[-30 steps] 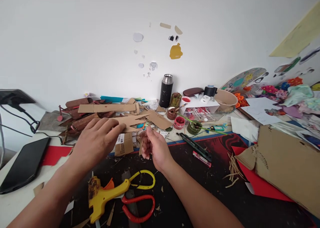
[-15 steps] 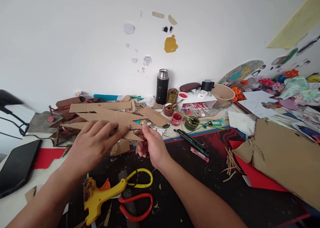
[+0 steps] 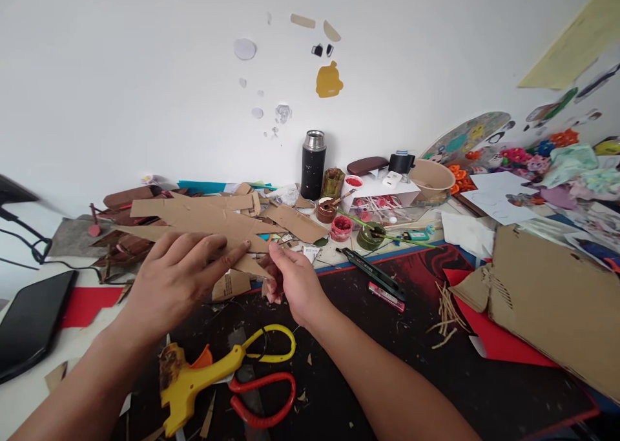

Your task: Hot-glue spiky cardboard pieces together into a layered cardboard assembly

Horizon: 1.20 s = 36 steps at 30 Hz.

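White wall [image 3: 121,73], two hands [image 3: 177,276] [image 3: 300,279], one cardboard piece [image 3: 252,266]

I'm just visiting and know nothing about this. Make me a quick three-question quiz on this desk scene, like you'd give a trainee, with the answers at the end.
1. Multiple choice: what is the person's left hand touching?
A) a paintbrush
B) cut cardboard
C) a bowl

2. True or false: the black flask stands upright near the wall.

3. Fill in the missing colour: the glue gun lying on the dark mat has a ____ body.

Key: 1. B; 2. True; 3. yellow.
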Each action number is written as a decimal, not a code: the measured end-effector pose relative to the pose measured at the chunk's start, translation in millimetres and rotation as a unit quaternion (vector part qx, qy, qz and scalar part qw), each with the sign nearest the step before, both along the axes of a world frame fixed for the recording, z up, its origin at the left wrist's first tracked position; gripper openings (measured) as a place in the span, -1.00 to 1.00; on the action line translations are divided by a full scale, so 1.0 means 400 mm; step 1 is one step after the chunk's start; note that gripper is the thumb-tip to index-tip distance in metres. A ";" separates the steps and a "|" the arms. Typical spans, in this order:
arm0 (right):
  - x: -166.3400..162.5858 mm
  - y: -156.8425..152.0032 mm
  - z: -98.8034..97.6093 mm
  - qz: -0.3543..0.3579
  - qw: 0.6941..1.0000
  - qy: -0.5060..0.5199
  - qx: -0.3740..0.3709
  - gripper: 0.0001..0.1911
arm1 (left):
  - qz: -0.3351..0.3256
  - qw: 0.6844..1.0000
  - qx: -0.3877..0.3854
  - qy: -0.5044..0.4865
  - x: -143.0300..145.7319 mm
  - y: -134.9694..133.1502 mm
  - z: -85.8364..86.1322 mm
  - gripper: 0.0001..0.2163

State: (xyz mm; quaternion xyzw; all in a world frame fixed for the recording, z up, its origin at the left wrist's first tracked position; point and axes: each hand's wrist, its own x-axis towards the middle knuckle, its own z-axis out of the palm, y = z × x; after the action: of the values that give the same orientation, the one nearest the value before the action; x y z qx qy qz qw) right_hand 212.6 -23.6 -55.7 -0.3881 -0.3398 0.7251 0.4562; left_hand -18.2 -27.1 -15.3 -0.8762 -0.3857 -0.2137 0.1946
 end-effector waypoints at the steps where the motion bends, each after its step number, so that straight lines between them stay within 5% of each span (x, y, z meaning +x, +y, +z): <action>1: 0.000 0.000 -0.001 0.003 1.000 0.004 0.000 -0.33 | 0.008 1.000 -0.007 -0.008 -0.004 0.001 0.000 -0.47; 11: 0.005 0.012 -0.007 -0.025 0.998 0.033 -0.040 -0.37 | 0.069 0.997 0.013 0.034 -0.044 0.005 -0.009 -0.48; 29: 0.001 0.007 0.003 -0.018 1.000 0.007 -0.006 -0.30 | 0.012 0.998 0.044 0.045 -0.019 0.005 -0.013 -0.54; 36: 0.005 0.011 0.002 -0.031 0.999 0.004 -0.009 -0.37 | 0.057 0.996 0.040 0.056 -0.036 0.009 0.001 -0.58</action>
State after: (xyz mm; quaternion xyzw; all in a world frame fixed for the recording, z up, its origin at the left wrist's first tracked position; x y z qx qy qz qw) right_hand 214.6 -19.1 -55.1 -0.3991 -0.3194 0.7154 0.4763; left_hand -32.6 -23.4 -15.0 -0.8547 -0.4147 -0.1687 0.2629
